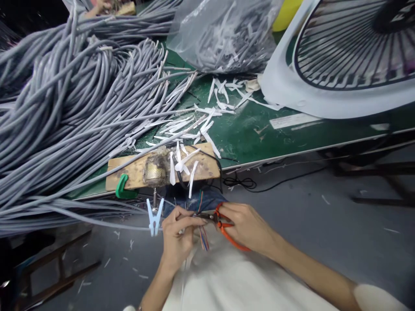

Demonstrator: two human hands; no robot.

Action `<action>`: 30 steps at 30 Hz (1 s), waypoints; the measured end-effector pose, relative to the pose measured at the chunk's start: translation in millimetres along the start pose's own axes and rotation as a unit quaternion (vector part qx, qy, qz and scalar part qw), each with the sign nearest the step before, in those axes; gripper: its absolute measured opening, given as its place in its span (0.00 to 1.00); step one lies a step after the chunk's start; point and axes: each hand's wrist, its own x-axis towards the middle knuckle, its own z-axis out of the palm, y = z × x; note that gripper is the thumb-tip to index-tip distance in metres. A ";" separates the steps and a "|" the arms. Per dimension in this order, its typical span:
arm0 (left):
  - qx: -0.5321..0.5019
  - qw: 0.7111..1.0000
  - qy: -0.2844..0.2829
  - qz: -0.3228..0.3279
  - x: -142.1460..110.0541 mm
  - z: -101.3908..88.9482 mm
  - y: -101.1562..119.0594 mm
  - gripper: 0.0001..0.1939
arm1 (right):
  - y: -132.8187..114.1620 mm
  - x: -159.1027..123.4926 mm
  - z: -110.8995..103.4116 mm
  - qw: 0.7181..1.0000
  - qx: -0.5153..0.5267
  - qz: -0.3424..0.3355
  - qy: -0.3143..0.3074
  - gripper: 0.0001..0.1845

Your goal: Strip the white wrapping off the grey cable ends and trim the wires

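Observation:
In my right hand point(244, 222) is a pair of scissors point(225, 226) with orange-red handles; the fingers are in and around the loops. The dark blades point left and meet my left hand point(180, 231), whose thumb and fingers pinch the stripped end of a cable. Thin coloured wires point(204, 239), blue and orange-brown among them, fan out below the blades. A few more wire ends point(201, 199) stick up above. Whether the blades are closed on a wire I cannot make out. A light-blue clothes peg point(154, 217) hangs just left of my left hand.
Grey cables point(78, 99) are heaped on the green table point(240, 134) at left. A wooden board point(207, 166) with a green clamp point(123, 188) lies at the edge. White strips point(181, 125), a plastic bag point(227, 39) of grey offcuts and a fan point(340, 99) stand beyond. Another person's hand point(101, 6) shows top left.

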 end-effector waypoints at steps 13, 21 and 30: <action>-0.021 0.999 -0.012 -0.023 -0.8 -0.9 -2.2 0.17 | -3.5 -4.0 7.2 0.997 0.031 -0.021 0.062 0.11; -0.049 0.999 -0.005 -0.017 -3.5 -3.8 -3.1 0.15 | -9.9 -7.7 12.0 0.993 0.082 -0.002 0.080 0.13; -0.086 0.996 0.000 0.018 -6.5 -7.9 -1.4 0.10 | -16.5 -1.7 1.3 0.938 0.325 0.101 -0.064 0.21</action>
